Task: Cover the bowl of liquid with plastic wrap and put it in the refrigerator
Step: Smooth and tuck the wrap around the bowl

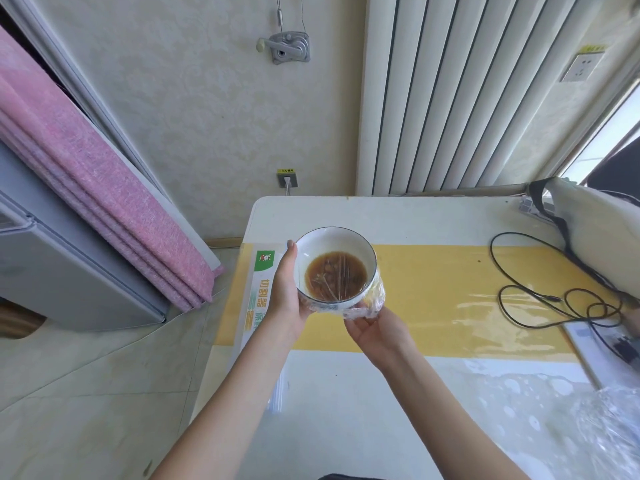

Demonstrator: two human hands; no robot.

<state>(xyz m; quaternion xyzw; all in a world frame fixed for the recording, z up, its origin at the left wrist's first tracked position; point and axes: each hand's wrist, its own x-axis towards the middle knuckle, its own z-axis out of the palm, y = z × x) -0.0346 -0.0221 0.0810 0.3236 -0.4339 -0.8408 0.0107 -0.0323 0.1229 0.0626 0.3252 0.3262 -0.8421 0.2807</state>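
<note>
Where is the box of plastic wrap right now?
In the head view, the plastic wrap box lies along the table's left edge, just left of the wrapped bowl and partly hidden under the left hand.

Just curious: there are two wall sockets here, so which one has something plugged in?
The low socket just above the table's far edge, with a white plug in it. The upper socket at right is empty.

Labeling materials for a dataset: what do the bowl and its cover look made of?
Bowl: likely glazed ceramic, glossy white with a thin dark rim line. Cover: thin clear plastic wrap, shiny and wrinkled, bunched down the side, stretch lines showing across the brown liquid.
</note>
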